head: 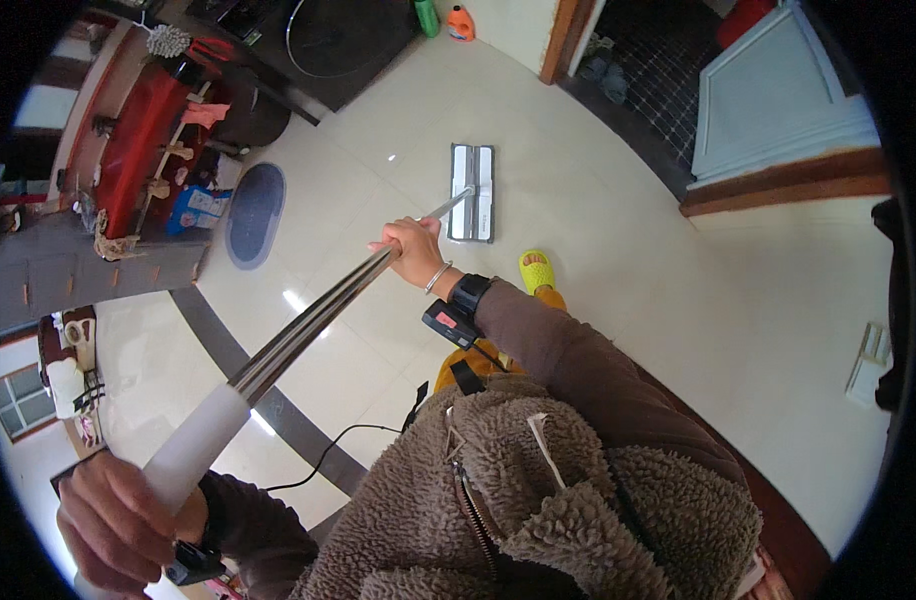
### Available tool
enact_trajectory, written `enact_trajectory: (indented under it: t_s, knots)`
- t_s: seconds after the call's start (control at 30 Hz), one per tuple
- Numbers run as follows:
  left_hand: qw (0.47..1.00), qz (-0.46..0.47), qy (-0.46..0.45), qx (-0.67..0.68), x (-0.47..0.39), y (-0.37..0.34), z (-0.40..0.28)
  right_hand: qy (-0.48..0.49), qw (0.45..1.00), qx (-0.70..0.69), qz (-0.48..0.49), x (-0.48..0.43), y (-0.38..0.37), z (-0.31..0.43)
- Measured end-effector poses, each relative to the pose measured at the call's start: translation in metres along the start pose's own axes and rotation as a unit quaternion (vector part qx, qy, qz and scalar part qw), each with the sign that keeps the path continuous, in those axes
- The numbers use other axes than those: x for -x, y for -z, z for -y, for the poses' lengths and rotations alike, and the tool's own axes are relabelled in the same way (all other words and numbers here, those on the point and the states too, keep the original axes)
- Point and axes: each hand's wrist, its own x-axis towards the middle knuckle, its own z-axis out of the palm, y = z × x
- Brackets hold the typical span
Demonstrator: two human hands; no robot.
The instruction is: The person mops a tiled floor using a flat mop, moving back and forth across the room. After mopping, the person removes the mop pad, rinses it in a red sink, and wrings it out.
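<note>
A flat mop with a shiny metal pole point(315, 322) runs diagonally from the lower left towards the middle of the view. My left hand point(116, 517) is closed around its white handle grip point(195, 446), at the pole's upper end. Further down the pole, my right hand point(413, 251) wraps around the metal. The rectangular white and grey mop head point(483, 214) lies flat on the pale tiled floor point(608, 187), beyond my right hand. Its underside is hidden.
A yellow-green slipper point(535, 271) is on my foot near the mop head. An oval grey mat point(256, 216) lies left, by dark cabinets point(90, 274). Orange point(461, 24) and green bottles point(426, 16) stand at the far wall. A doorway with a dark threshold point(630, 142) is at upper right.
</note>
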Motion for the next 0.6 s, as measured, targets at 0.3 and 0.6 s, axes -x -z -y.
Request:
enact_trajectory:
  t_s: [0.3, 0.6]
  knots:
    - [0.873, -0.399, -0.028, -0.279, -0.031, -0.073, 0.027, 0.204, 0.976, -0.011, 0.069, -0.090, 0.048, -0.034]
    - [0.778, -0.488, 0.117, -0.379, -0.071, -0.122, 0.166, 0.118, 0.983, -0.013, 0.136, -0.122, 0.048, -0.133]
